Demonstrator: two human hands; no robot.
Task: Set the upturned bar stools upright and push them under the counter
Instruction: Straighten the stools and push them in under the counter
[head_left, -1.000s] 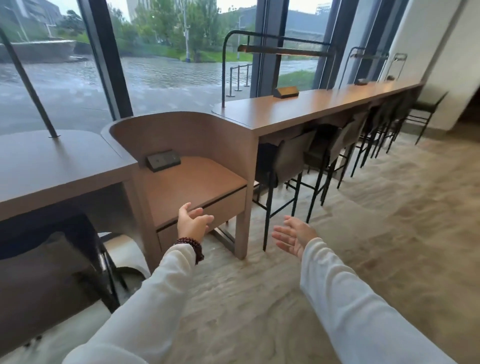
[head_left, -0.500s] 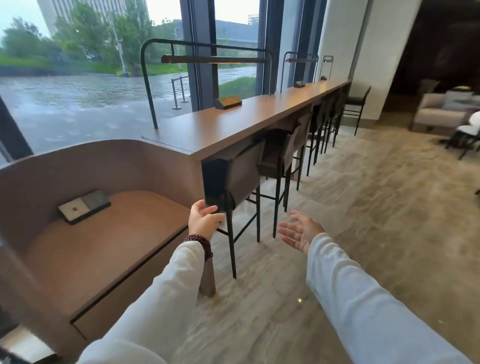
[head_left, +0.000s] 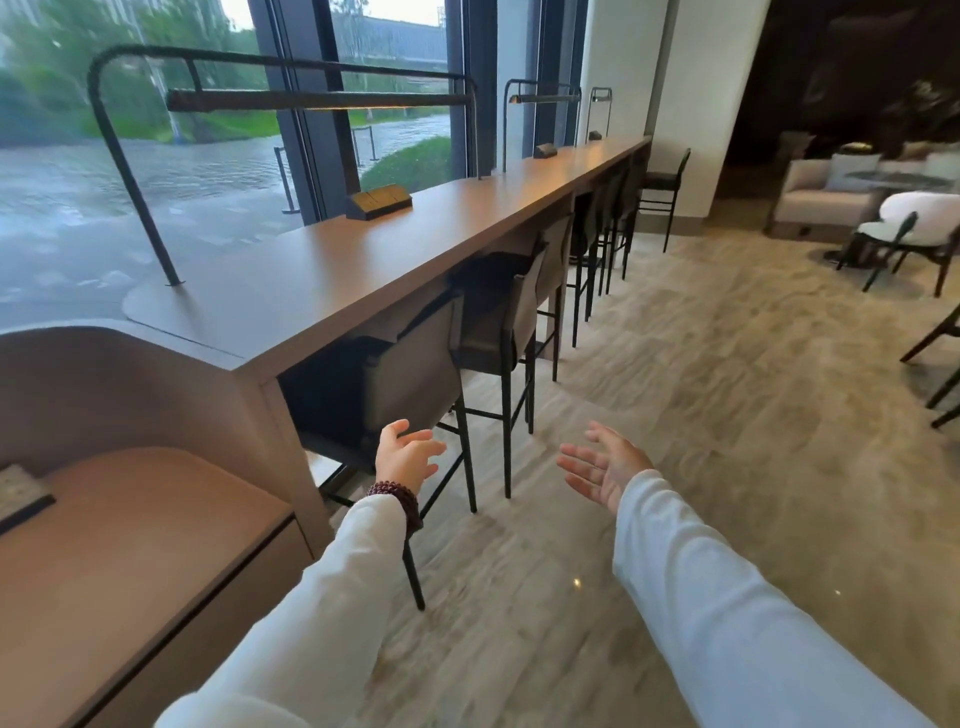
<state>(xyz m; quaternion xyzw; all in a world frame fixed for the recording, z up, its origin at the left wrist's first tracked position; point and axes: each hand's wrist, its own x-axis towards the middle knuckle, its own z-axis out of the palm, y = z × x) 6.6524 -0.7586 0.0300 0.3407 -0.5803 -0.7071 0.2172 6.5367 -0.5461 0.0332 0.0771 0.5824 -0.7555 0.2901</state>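
A long brown counter (head_left: 467, 218) runs along the window toward the far wall. Several dark bar stools with thin black legs stand upright, tucked under it; the nearest stool (head_left: 415, 364) is just beyond my hands, a second stool (head_left: 514, 306) behind it. One stool (head_left: 662, 182) stands at the counter's far end by the white pillar. My left hand (head_left: 405, 457), beads on its wrist, hovers open just below the nearest stool's backrest, not touching it. My right hand (head_left: 602, 467) is open, palm facing left, over the floor.
A low curved wooden bench (head_left: 145, 545) lies at the near left. Arched black lamps (head_left: 322, 98) and a small socket box (head_left: 379, 201) stand on the counter. Lounge armchairs (head_left: 831, 192) and a white chair (head_left: 914, 223) stand at the right. Pale stone floor (head_left: 727, 389) stretches between.
My view has swung right along the counter and come closer to the nearest stool. Both hands stay open and raised in front of me, holding nothing.
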